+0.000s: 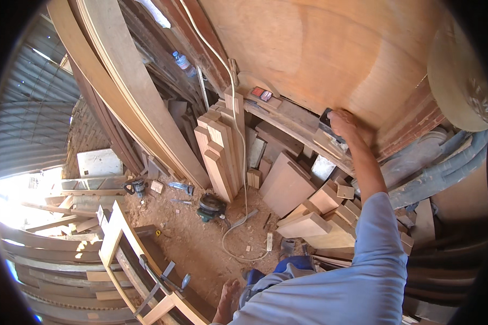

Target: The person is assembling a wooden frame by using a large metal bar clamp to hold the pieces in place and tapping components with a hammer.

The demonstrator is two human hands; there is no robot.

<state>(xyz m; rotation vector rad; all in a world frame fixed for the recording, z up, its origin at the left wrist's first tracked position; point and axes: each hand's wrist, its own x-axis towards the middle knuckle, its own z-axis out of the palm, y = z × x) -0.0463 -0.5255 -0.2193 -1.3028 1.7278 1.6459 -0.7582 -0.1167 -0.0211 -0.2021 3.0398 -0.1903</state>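
tool [325,118] is grasped by the right hand [344,123], best kept steady over the worktop [290,118] below; the left hand's [229,294] grip cannot be told.

The person wears a pale grey-blue shirt [314,295] of soft, plain-looking cloth, loosely creased across the body. Its right sleeve [377,233] is wide and ends near the elbow, leaving the forearm [366,165] bare. The right hand [343,123] and left hand [229,295] are bare too. Below the shirt shows a patch of deeper, brighter blue legwear [295,264], softly folded.
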